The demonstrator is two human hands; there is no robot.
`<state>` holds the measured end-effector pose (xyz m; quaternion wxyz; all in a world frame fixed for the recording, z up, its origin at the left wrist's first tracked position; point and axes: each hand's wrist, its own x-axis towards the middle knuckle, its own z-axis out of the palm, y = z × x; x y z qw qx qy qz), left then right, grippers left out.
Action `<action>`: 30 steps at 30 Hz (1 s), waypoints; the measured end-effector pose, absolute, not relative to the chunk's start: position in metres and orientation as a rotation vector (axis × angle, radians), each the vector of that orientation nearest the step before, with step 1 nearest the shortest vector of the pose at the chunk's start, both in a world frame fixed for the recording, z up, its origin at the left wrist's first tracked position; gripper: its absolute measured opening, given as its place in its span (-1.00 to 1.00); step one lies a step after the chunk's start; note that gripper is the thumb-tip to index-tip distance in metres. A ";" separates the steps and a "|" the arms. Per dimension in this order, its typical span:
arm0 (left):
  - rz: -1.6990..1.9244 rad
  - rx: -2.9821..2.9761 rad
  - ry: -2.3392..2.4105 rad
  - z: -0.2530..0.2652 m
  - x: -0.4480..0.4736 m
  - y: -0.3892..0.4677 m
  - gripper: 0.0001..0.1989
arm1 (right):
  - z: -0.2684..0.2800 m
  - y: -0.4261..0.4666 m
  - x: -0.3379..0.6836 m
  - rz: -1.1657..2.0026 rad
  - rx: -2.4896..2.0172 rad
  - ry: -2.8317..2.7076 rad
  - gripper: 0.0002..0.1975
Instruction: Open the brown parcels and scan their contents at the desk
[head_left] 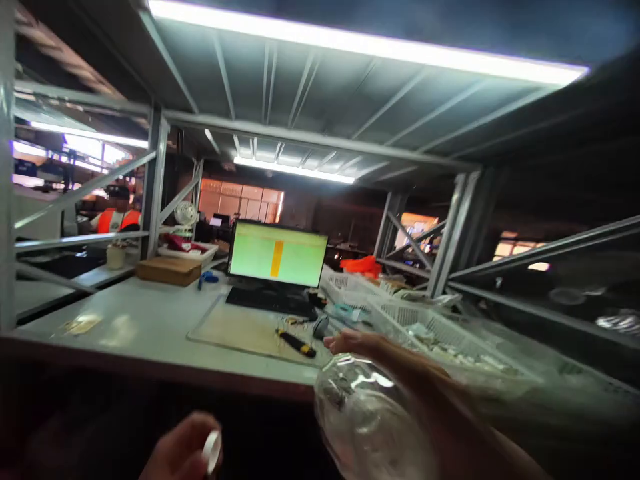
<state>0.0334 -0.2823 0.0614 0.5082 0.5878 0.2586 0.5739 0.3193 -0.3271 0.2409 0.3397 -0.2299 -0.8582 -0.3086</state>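
At the lower right, my right hand [385, 353] is wrapped over a clear plastic bottle [370, 413], gripping it from above and the right. The bottle is tilted with a rounded end toward me, and its lower part runs out of the picture. Low and left of it, my left hand [183, 447] pinches a small white round cap [212, 452]. Both hands are in front of the table's near edge, apart from each other. Motion blurs them somewhat.
A white table [150, 333] carries a monitor [277, 257], a black keyboard [270, 301], yellow-and-black pliers [296, 343] on a mat [235, 330] and a cardboard box [169, 269]. White baskets [450, 333] line the right side. Metal rack posts [156, 187] frame the table. A person in orange [119, 220] is far left.
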 end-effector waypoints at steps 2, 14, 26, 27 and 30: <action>1.417 1.390 0.640 0.069 0.034 -0.280 -0.36 | 0.210 -0.311 0.319 -0.511 -0.653 -2.329 -0.15; 1.222 1.602 0.760 0.107 0.081 -0.213 -0.61 | 0.130 -0.248 0.338 -0.587 -1.107 -2.436 -0.32; 0.687 1.689 1.081 0.082 0.093 -0.151 -0.34 | 0.102 -0.227 0.332 -0.829 -1.331 -2.468 -0.35; 0.662 1.712 1.098 0.081 0.094 -0.148 -0.32 | 0.099 -0.225 0.332 -0.834 -1.337 -2.467 -0.35; 0.595 1.836 1.134 0.081 0.099 -0.141 -0.29 | 0.094 -0.224 0.332 -0.846 -1.362 -2.457 -0.35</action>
